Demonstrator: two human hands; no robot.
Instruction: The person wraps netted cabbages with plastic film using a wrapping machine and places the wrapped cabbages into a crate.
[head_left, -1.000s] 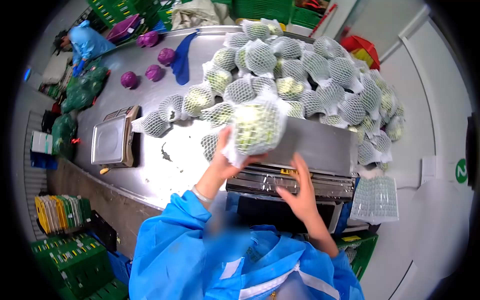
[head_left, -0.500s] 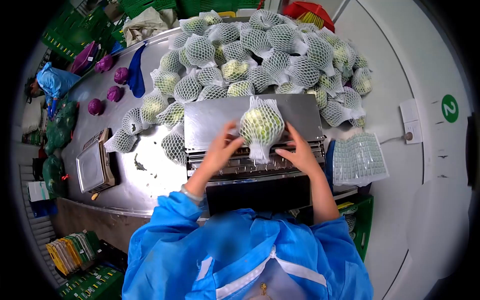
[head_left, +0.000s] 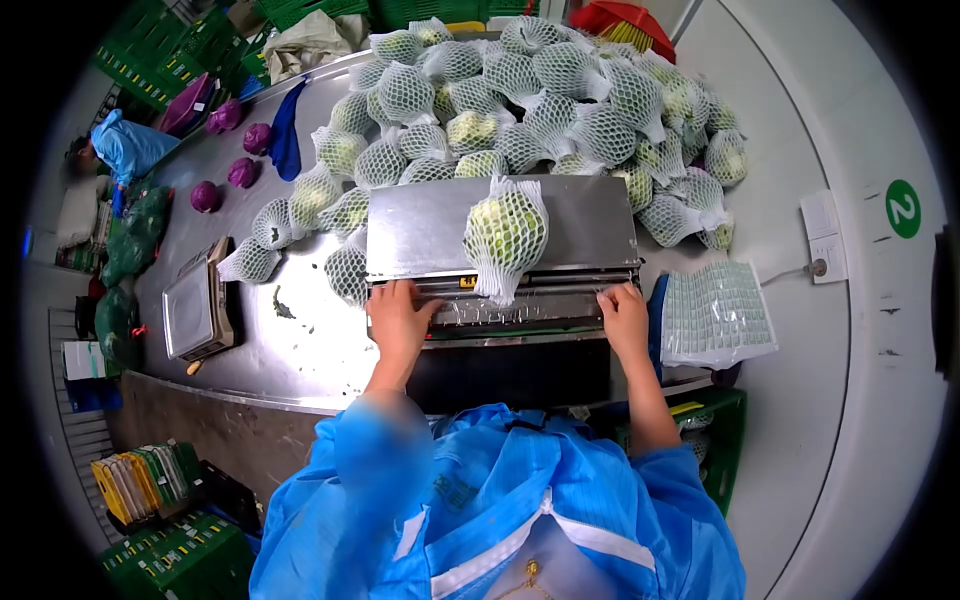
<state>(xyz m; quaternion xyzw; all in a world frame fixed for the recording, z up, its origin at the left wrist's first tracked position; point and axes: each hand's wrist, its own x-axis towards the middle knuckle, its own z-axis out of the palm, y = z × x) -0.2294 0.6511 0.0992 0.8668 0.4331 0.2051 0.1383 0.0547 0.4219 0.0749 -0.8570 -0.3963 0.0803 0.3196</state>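
A pale green-white vegetable head (head_left: 505,232) in a white foam net, cauliflower or cabbage, sits on the metal top plate (head_left: 410,220) of a film wrapping machine. Clear plastic film (head_left: 520,308) lies along the machine's front, below the net. At the left end of this front edge, my left hand (head_left: 398,318) has its fingers bent over the film, with the thumb toward the middle. My right hand (head_left: 626,318) pinches the film at the right end. Neither hand touches the netted head. The fingertips are partly hidden.
Many netted heads (head_left: 550,110) are piled behind the machine. Left are a scale (head_left: 195,305), red cabbages (head_left: 205,196), a blue cloth (head_left: 286,135) and a co-worker in blue (head_left: 130,148). A plastic pack of labels (head_left: 715,315) lies right, above a green crate (head_left: 725,440).
Both hands have let go of the netted head, leaving it on the plate. They have moved down and apart to the two ends of the machine's front edge.
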